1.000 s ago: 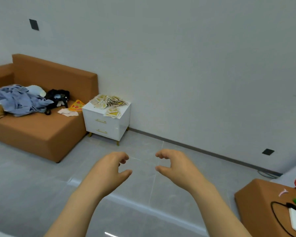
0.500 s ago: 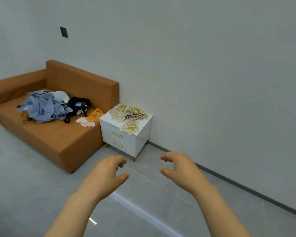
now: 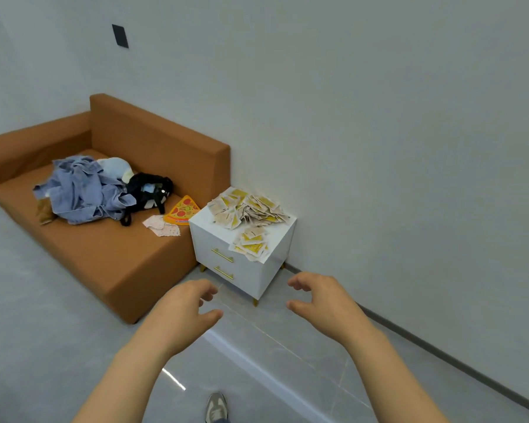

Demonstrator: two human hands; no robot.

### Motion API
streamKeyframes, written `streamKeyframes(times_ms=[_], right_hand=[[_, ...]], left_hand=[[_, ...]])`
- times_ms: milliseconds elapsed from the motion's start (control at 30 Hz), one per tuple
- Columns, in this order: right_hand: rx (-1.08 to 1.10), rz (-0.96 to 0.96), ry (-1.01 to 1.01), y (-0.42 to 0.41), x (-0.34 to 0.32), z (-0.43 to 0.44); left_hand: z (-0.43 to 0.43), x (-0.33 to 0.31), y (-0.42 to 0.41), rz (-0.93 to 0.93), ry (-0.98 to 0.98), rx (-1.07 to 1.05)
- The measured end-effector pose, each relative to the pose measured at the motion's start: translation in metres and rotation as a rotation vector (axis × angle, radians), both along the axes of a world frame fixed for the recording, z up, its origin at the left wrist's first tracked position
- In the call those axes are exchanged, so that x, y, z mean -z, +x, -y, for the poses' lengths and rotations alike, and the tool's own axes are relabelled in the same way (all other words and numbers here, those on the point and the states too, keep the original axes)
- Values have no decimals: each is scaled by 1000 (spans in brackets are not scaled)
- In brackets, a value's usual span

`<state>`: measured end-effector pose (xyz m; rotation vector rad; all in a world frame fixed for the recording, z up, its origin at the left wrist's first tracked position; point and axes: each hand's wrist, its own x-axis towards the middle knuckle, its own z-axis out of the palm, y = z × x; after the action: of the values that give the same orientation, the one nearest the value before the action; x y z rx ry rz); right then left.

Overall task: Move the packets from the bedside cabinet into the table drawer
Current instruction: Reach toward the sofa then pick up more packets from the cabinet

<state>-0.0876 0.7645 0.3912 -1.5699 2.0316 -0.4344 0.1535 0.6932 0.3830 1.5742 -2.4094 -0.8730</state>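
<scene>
A white bedside cabinet (image 3: 223, 239) with two gold-handled drawers stands against the wall, right of the sofa. Several beige and yellow packets (image 3: 248, 209) lie heaped on its top, and a smaller pile of packets (image 3: 251, 244) sits near its front right corner. My left hand (image 3: 184, 309) and my right hand (image 3: 321, 297) are stretched out in front of me, below the cabinet in view and apart from it. Both hands have loosely curled fingers and hold nothing. The table drawer is out of view.
An orange sofa (image 3: 104, 257) at the left carries a blue shirt (image 3: 80, 193), a black bag (image 3: 148, 190), a pizza-slice toy (image 3: 182, 210) and a patterned cloth (image 3: 161, 225). Grey tiled floor lies between me and the cabinet. My shoe (image 3: 216, 407) shows at the bottom.
The view has swung left and closer to the cabinet; the sofa and cabinet now look larger and the orange stool at the right has left view. Both hands stay out front, empty.
</scene>
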Motion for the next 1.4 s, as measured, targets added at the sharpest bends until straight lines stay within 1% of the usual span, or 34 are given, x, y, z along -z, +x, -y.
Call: streamKeyframes(times_ms=[233,400,600,833,1033,1133,1400], right_hand=[[96,55,84,-2,14,116],[131,52,142,-14,29,175],[153,70,199,-44,57,252],[163,111,305,-95,99,347],[164,125,386,-135,128,417],[198,148,410,-148,146,443],[323,200,518,-151,202,480]], left_hand=[[132,12,5,39,55,38],[198,28,-4,32,112,44],[276,48,-24,59,148,51],[372,67,-63,149,173,45],[436,86,-105,165,236,7],[461,102,-115,194,290,-7],[511,162,-128,241,403,-18]])
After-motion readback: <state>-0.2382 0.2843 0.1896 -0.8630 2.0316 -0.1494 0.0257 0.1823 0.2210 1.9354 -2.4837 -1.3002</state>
